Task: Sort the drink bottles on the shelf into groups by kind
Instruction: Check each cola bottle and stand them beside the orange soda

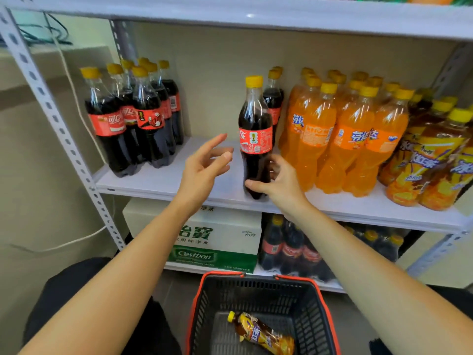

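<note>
Middle shelf (163, 180), white board, three kinds of drink on it. We note the right hand (279, 183) clamped on the lower body of one cola bottle (254, 139): thumb across the front near the base, fingers curled round behind. This bottle is upright, yellow cap, red label, close to the shelf's front edge at about mid-length; we cannot tell whether its base rests on the board or sits just clear of it. The left hand (204, 165) hangs in the air just left of the bottle, fingers spread and relaxed, gripping nothing, with a narrow gap between thumb and bottle. At the left end of the shelf we see a cola cluster (133, 119), packed tight and running from the front edge to the back. Two more colas (273, 98) stand behind the held bottle, toward the rear. Right of them is a dense block of orange soda bottles (345, 139), and at the right end a group of iced tea bottles (430, 160) with yellow-and-brown labels. Beneath the shelf we record a green-and-white water carton (217, 239) and beside it, to the right, a wrapped cola pack (289, 249). On the floor in front stands a black basket (256, 290) with a red rim; one tea bottle (261, 334) lies on its side inside.
</note>
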{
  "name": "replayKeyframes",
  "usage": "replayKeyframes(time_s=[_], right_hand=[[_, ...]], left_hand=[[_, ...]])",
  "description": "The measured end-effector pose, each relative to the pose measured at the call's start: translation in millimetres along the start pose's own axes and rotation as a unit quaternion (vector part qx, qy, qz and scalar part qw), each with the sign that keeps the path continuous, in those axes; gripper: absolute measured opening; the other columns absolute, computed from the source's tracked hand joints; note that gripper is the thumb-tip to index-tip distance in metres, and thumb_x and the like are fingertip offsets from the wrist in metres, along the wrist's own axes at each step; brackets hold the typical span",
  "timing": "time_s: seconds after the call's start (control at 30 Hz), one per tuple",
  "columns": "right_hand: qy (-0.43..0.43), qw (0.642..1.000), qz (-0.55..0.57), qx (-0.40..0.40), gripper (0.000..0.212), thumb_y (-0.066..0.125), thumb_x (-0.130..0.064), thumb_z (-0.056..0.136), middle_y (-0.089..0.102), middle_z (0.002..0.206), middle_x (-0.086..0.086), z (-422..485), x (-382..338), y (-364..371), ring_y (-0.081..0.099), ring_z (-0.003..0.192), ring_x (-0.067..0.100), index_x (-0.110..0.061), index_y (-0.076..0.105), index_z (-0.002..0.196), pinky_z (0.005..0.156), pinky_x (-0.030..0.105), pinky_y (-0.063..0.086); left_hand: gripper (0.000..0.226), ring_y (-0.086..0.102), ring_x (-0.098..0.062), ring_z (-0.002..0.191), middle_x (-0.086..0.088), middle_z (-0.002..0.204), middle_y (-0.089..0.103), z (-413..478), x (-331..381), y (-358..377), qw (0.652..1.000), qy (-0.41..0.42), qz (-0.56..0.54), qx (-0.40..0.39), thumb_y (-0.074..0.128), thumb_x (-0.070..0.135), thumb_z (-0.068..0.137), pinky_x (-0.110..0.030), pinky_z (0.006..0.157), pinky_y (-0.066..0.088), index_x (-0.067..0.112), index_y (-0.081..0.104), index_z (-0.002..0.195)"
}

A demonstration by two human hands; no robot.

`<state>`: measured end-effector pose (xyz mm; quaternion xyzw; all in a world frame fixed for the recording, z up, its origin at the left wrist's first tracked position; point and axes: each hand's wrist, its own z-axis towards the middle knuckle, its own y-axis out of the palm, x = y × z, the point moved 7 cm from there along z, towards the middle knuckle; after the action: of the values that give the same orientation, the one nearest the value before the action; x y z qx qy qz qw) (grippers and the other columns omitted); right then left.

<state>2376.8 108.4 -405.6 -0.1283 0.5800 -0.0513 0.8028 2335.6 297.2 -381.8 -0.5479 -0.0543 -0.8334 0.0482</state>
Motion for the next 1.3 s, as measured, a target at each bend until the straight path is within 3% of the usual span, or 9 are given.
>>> replayKeyframes(time_s=[0.17, 0.27, 0.43, 0.57, 0.83, 0.97, 1.07, 1.17, 1.3], right_hand=[[0.017, 0.996, -0.001, 0.089, 0.068, 0.087, -0.002, 0.076, 0.065, 0.131, 0.009, 34, 15, 7, 0.062, 0.122, 0.026, -0.009, 0.053, 0.134, 0.102, 0.048, 0.054], [0.030, 0.990, 0.025, 0.132, 0.066, 0.083, 0.005, 0.077, 0.064, 0.131, 0.014, 48, 26, 12, 0.062, 0.122, 0.030, -0.005, 0.052, 0.134, 0.104, 0.051, 0.052], [0.045, 0.981, 0.024, 0.186, 0.064, 0.082, 0.002, 0.080, 0.065, 0.132, 0.016, 65, 33, 16, 0.063, 0.121, 0.032, -0.004, 0.052, 0.136, 0.102, 0.046, 0.052], [0.057, 0.977, -0.039, 0.200, 0.058, 0.086, -0.009, 0.080, 0.069, 0.130, 0.010, 70, 35, 15, 0.066, 0.118, 0.028, -0.012, 0.061, 0.133, 0.101, 0.042, 0.053], [0.079, 0.966, -0.130, 0.210, 0.056, 0.091, -0.022, 0.076, 0.071, 0.128, 0.011, 76, 35, 9, 0.068, 0.116, 0.031, -0.010, 0.064, 0.123, 0.098, 0.040, 0.054], [0.071, 0.975, -0.112, 0.180, 0.062, 0.090, -0.012, 0.075, 0.069, 0.129, 0.011, 67, 39, 11, 0.066, 0.118, 0.029, -0.009, 0.060, 0.130, 0.103, 0.044, 0.053], [0.048, 0.981, -0.087, 0.167, 0.066, 0.088, -0.004, 0.075, 0.068, 0.129, 0.010, 53, 36, 14, 0.064, 0.120, 0.027, -0.009, 0.058, 0.133, 0.105, 0.045, 0.051], [0.019, 0.984, -0.088, 0.155, 0.070, 0.089, -0.006, 0.076, 0.063, 0.134, 0.013, 35, 28, 19, 0.061, 0.121, 0.026, -0.003, 0.056, 0.138, 0.105, 0.036, 0.048], [-0.015, 0.991, -0.108, 0.081, 0.056, 0.087, -0.010, 0.080, 0.062, 0.130, 0.009, 16, 11, 38, 0.060, 0.113, 0.024, -0.008, 0.063, 0.130, 0.094, 0.036, 0.052]], left_hand=[[0.034, 0.066, -0.002, 0.100, -0.002, 0.109, 0.071, 9, -14, -84, 0.965, -0.009, 0.108, 0.238, 0.064, 0.004, 0.096, -0.034, 0.101, 0.054, 0.013, 0.065, 0.129], [0.048, 0.058, -0.013, 0.123, -0.001, 0.133, 0.062, 17, -26, -120, 0.941, -0.021, 0.135, 0.310, 0.067, 0.007, 0.094, -0.035, 0.109, 0.047, 0.015, 0.055, 0.140], [0.082, 0.036, -0.023, 0.146, -0.006, 0.158, 0.036, 42, -47, -144, 0.940, -0.011, 0.197, 0.278, 0.075, 0.010, 0.091, -0.041, 0.122, 0.032, 0.013, 0.028, 0.158], [0.094, 0.035, -0.022, 0.149, -0.006, 0.161, 0.037, 55, -60, -154, 0.938, -0.008, 0.206, 0.277, 0.080, 0.012, 0.087, -0.044, 0.124, 0.031, 0.017, 0.022, 0.161], [0.082, 0.047, -0.024, 0.140, -0.008, 0.150, 0.052, 65, -70, -161, 0.937, -0.008, 0.215, 0.274, 0.081, 0.018, 0.087, -0.040, 0.116, 0.039, 0.018, 0.034, 0.155], [0.072, 0.055, -0.024, 0.131, -0.008, 0.140, 0.060, 66, -69, -165, 0.938, -0.009, 0.204, 0.282, 0.080, 0.017, 0.087, -0.032, 0.104, 0.043, 0.020, 0.041, 0.148], [0.075, 0.056, -0.021, 0.129, -0.008, 0.139, 0.061, 68, -66, -167, 0.945, -0.007, 0.210, 0.252, 0.082, 0.016, 0.086, -0.037, 0.107, 0.046, 0.021, 0.044, 0.151], [0.077, 0.059, -0.016, 0.118, -0.006, 0.131, 0.063, 66, -61, -162, 0.955, 0.003, 0.207, 0.214, 0.084, 0.016, 0.084, -0.037, 0.103, 0.050, 0.021, 0.045, 0.150], [0.075, 0.066, -0.025, 0.104, -0.010, 0.119, 0.064, 56, -57, -136, 0.979, -0.002, 0.147, 0.140, 0.085, 0.009, 0.082, -0.041, 0.096, 0.057, 0.015, 0.047, 0.146]])
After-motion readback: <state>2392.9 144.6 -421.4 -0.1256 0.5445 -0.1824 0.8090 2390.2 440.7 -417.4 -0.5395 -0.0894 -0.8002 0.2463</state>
